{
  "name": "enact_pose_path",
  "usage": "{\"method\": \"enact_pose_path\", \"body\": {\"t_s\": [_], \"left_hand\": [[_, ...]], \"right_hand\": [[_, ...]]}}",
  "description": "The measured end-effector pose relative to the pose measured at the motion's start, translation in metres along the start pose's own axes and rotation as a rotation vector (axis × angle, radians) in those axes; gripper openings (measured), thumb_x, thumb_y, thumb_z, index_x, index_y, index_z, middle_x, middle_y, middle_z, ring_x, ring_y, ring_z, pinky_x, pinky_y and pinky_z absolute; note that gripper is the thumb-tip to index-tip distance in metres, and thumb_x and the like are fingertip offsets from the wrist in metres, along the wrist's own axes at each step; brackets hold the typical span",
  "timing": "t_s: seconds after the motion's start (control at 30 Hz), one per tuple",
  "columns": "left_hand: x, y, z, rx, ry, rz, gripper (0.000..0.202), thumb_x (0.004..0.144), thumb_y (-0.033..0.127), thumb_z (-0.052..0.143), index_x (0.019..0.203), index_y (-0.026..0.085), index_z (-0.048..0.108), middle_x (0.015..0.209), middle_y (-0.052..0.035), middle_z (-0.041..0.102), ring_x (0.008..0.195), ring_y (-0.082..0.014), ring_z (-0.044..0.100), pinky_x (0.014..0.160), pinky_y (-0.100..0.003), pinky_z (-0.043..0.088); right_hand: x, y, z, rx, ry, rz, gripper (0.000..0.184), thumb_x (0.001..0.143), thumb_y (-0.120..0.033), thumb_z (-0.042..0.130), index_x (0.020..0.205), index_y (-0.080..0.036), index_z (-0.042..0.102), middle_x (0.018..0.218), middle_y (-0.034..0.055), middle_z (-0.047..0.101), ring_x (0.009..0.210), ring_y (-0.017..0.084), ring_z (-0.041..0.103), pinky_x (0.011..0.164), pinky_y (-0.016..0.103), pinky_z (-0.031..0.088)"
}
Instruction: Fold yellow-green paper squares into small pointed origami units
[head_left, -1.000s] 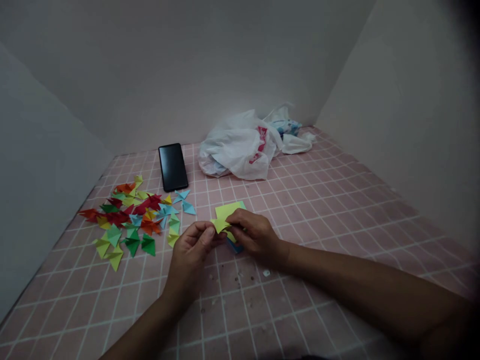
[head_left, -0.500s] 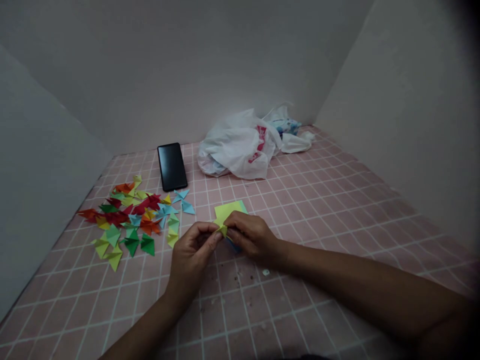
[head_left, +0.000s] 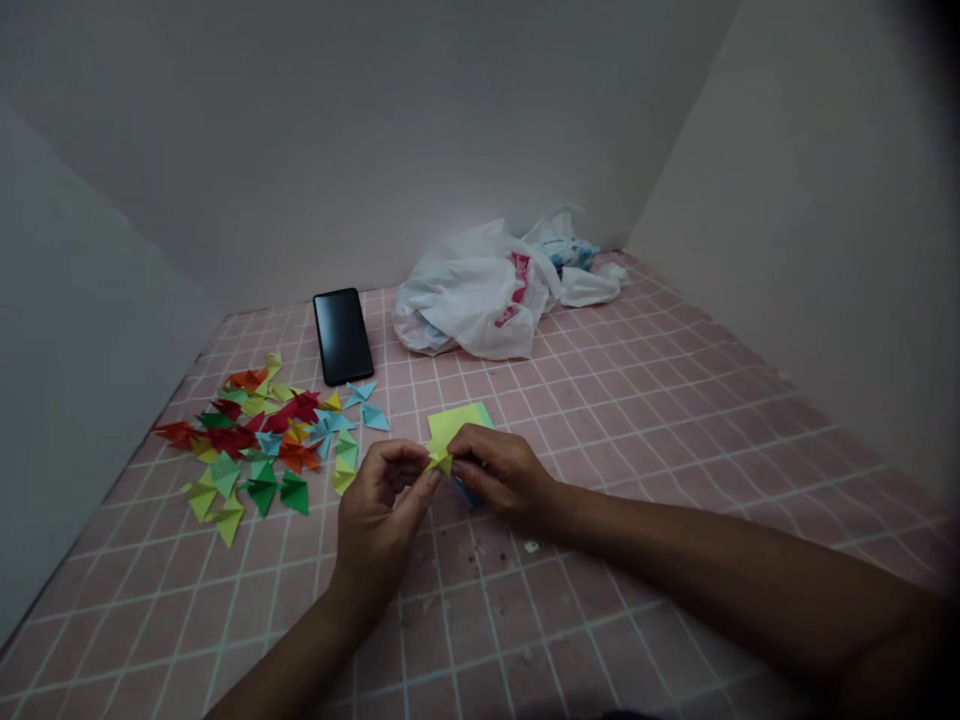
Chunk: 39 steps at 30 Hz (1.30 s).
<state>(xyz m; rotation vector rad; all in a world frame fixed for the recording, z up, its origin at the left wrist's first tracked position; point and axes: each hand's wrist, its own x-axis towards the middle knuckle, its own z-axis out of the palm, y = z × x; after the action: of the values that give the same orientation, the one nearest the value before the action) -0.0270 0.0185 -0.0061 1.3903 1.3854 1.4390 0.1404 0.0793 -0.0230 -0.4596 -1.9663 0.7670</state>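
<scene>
A small folded yellow paper piece [head_left: 441,464] is pinched between the fingertips of both hands. My left hand [head_left: 386,495] grips its left side with thumb and fingers closed. On its right side, my right hand [head_left: 506,478] holds it between thumb and bent fingers. Just behind and under the hands lies a stack of square paper [head_left: 456,418], yellow on top, with blue and green edges showing. My right hand covers part of this stack. To the left, several folded paper cranes [head_left: 262,487] in green, red, orange, yellow and light blue lie in a loose pile.
A black phone [head_left: 343,337] lies behind the paper cranes. Further back are a crumpled white plastic bag [head_left: 472,290] and a blue-and-white packet [head_left: 568,252] beside it. The pink tiled-pattern surface [head_left: 675,400] meets walls at the left, back and right. Small scraps [head_left: 532,547] lie near my right wrist.
The folded yellow paper has turned and spread wider between my fingertips. My left hand has shifted slightly left and up, while the right hand has barely moved.
</scene>
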Motion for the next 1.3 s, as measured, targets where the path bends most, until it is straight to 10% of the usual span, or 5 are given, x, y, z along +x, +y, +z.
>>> {"method": "enact_pose_path", "body": {"t_s": [0.63, 1.3], "left_hand": [[0.005, 0.005, -0.007, 0.377, -0.082, 0.370, 0.010, 0.086, 0.012, 0.067, 0.090, 0.021, 0.064, 0.082, 0.0005, 0.068, 0.074, -0.0123, 0.065, 0.068, -0.021, 0.052], [0.007, 0.002, -0.008, 0.409, -0.034, 0.411, 0.016, 0.084, 0.016, 0.070, 0.097, 0.022, 0.062, 0.082, 0.0007, 0.070, 0.072, -0.0136, 0.069, 0.068, -0.024, 0.058]], "right_hand": [[0.004, -0.012, -0.006, 0.149, 0.046, -0.003, 0.008, 0.096, -0.024, 0.056, 0.098, -0.019, 0.063, 0.092, 0.0070, 0.063, 0.087, 0.018, 0.059, 0.077, 0.035, 0.050], [0.003, -0.011, -0.004, 0.237, 0.030, 0.192, 0.013, 0.097, -0.020, 0.054, 0.090, -0.018, 0.065, 0.079, 0.0021, 0.059, 0.072, 0.013, 0.056, 0.065, 0.027, 0.048]]}}
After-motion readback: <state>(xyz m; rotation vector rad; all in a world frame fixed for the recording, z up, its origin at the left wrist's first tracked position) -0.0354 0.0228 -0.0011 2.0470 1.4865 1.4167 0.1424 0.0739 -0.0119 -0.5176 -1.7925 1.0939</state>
